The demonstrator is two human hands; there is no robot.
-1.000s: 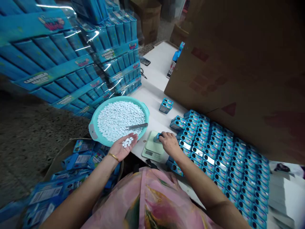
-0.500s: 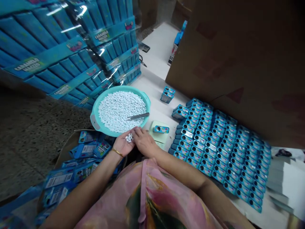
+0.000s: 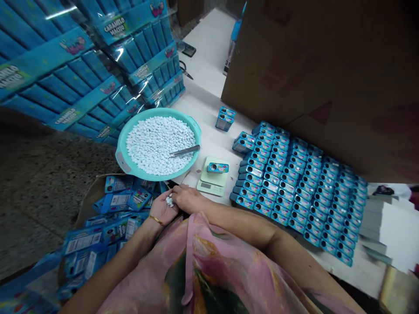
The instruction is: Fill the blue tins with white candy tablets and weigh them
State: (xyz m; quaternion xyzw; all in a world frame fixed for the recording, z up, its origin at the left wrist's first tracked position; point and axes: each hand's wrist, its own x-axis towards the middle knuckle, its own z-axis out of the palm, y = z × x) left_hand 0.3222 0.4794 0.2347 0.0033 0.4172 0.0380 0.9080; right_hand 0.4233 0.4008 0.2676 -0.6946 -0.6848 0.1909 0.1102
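Note:
My left hand is cupped palm up around a small heap of white candies, in front of the bowl. Touching it from the right is my right hand, its fingers bent in against the candies; whatever is between them is hidden. A turquoise bowl full of white candies stands on the table, with the metal handle of a utensil resting over its right side. On a pale green kitchen scale stands one small blue candy box, a dark round opening in its top.
Rows of upright blue boxes cover the right side, beside a tall cardboard sheet. Two boxes stand apart. Wrapped display packs rise at left. A carton below holds flat blue boxes. Scissors and a phone lie behind.
Both hands have come back a little from the bowl towards my body, still together with the candies. The view has shifted, and more of the scale's front shows.

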